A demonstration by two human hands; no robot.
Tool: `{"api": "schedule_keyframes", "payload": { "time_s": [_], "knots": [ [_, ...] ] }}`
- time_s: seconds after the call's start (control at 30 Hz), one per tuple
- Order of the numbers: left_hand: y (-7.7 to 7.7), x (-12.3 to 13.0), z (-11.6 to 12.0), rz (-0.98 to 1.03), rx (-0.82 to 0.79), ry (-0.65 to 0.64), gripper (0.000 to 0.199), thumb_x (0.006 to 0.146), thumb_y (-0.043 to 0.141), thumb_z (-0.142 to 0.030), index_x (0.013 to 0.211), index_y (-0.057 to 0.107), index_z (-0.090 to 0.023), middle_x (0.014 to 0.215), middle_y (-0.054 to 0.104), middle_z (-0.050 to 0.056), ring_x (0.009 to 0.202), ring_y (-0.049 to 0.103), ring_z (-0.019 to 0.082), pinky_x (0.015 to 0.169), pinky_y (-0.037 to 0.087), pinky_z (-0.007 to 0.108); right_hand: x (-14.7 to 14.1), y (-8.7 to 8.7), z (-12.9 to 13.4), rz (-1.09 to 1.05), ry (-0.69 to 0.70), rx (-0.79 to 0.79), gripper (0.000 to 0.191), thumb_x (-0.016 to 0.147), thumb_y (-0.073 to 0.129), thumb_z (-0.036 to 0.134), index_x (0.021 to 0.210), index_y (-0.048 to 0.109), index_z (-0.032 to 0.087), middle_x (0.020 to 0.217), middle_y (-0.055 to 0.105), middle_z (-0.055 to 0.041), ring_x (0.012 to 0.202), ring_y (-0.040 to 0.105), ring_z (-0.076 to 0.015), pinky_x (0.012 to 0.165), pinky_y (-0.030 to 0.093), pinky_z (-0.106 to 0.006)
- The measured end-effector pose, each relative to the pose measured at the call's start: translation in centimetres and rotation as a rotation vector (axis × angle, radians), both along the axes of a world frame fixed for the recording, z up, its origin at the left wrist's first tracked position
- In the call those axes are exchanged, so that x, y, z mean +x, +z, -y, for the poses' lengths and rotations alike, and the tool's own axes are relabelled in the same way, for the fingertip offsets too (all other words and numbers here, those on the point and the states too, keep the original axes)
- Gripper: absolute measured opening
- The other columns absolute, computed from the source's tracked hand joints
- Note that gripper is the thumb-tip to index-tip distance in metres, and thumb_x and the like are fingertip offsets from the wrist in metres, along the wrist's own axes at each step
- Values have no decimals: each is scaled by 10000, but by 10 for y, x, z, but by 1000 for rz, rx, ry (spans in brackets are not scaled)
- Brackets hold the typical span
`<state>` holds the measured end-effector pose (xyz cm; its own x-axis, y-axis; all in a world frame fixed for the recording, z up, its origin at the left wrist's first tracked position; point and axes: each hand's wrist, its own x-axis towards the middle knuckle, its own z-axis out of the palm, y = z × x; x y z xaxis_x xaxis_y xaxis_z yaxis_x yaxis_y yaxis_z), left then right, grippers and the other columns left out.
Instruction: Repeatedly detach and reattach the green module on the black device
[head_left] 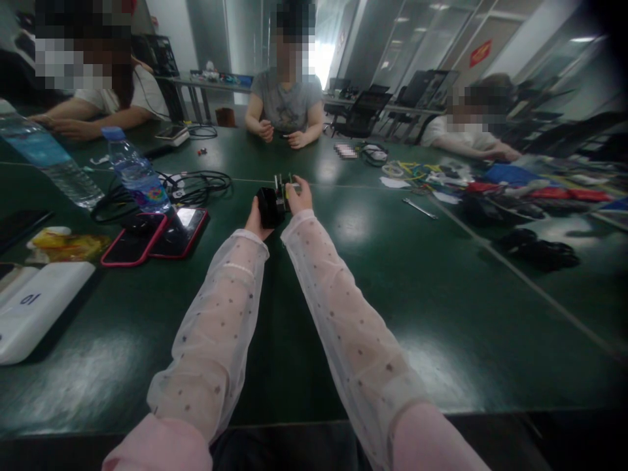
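Out over the green table, my left hand [254, 221] is wrapped around a black box-shaped device [269, 208]. Close against its right side is a small metallic part with upright posts and a greenish edge [281, 191]. My right hand [300, 195] pinches this part between thumb and fingers. Whether the two pieces are joined cannot be made out. Sheer dotted sleeves cover both forearms. Two phones in red cases [135, 241] lie to the left of my left hand.
Water bottles [135, 173] and black cables [206, 183] are at the left, with a white box-shaped device [44, 311] nearer me. A wrench [419, 208] lies on the table [392, 288] at right, before piled cables [432, 176]. Several people sit around the table.
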<state>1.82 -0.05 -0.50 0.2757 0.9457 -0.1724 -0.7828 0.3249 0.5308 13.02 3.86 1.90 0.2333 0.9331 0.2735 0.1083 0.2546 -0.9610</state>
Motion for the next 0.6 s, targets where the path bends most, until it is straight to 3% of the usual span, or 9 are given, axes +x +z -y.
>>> {"api": "schedule_keyframes", "payload": {
  "time_s": [0.23, 0.6],
  "knots": [
    [10, 2, 11, -48, -16, 16, 617, 946, 319, -593, 1275, 569, -134, 1022, 711, 128, 1046, 644, 269, 947, 477, 402, -11, 8, 27, 315, 6, 88, 379, 839, 601, 314, 1199, 521, 228, 1169, 598, -96, 1208, 538, -277, 1102, 328, -566],
    [5, 3, 7, -91, 17, 38, 556, 932, 408, -566, 1239, 594, -141, 1127, 677, 127, 1135, 606, 274, 983, 480, 412, -16, 16, 43, 533, -72, 61, 420, 844, 593, 289, 1246, 502, 210, 1210, 552, -148, 1184, 550, -315, 1054, 383, -569]
  ]
}}
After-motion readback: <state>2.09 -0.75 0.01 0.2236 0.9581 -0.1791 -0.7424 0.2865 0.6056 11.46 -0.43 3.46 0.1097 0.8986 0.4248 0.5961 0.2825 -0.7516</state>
